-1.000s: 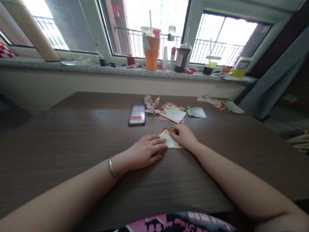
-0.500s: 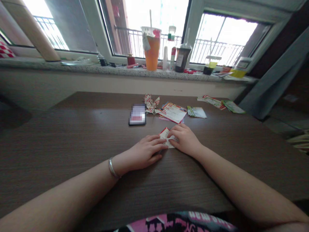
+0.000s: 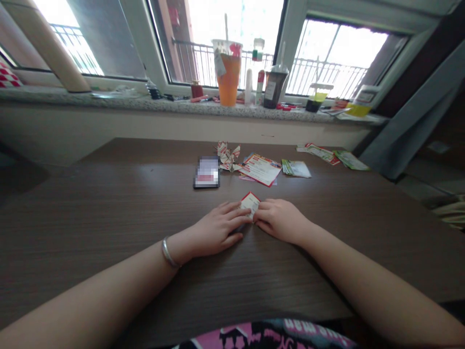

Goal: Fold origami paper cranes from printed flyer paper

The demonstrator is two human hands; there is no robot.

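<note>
A small folded piece of paper (image 3: pixel 250 202), white with a red edge, lies flat on the brown table (image 3: pixel 156 218) between my hands. My left hand (image 3: pixel 223 225) rests on its left side, fingers stretched out over the paper and the thumb apart on the tabletop. On the right side, my right hand (image 3: pixel 278 218) has its fingers bent and pressed together at the paper's edge, covering that part. Beyond the paper are several folded paper cranes (image 3: pixel 228 157) and a stack of printed sheets (image 3: pixel 261 168).
A phone (image 3: pixel 207 172) lies left of the cranes. To the right are a small card stack (image 3: pixel 297 168) and loose printed strips (image 3: pixel 323 154). Along the granite windowsill (image 3: pixel 145 103) stand an orange drink cup (image 3: pixel 228 77), a dark drink cup (image 3: pixel 275 87) and bottles.
My right hand has slid slightly down and to the right, its fingers drawing together at the paper's right edge. More of the paper's top now shows. My left hand stays almost still.
</note>
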